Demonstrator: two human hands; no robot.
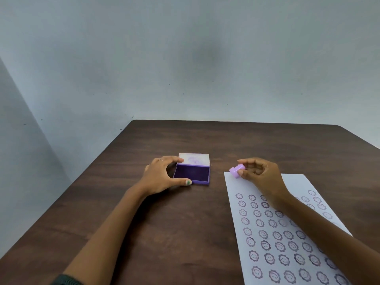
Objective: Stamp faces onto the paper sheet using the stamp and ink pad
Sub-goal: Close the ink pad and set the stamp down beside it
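A purple ink pad (pixel 193 174) lies open on the dark wooden table (pixel 185 223), its pale lid (pixel 194 159) folded back behind it. My left hand (pixel 162 175) grips the pad's left side, thumb on the front edge and fingers at the back corner. My right hand (pixel 261 173) pinches a small lilac stamp (pixel 236 170), tilted on its side, just above the far left corner of the paper sheet (pixel 267 233). The white sheet lies at the right and carries several rows of purple smiling flower faces. My right forearm hides part of them.
A pale blue-grey wall (pixel 185 58) stands right behind the table's far edge and along its left side. The sheet's top strip near the stamp is unprinted.
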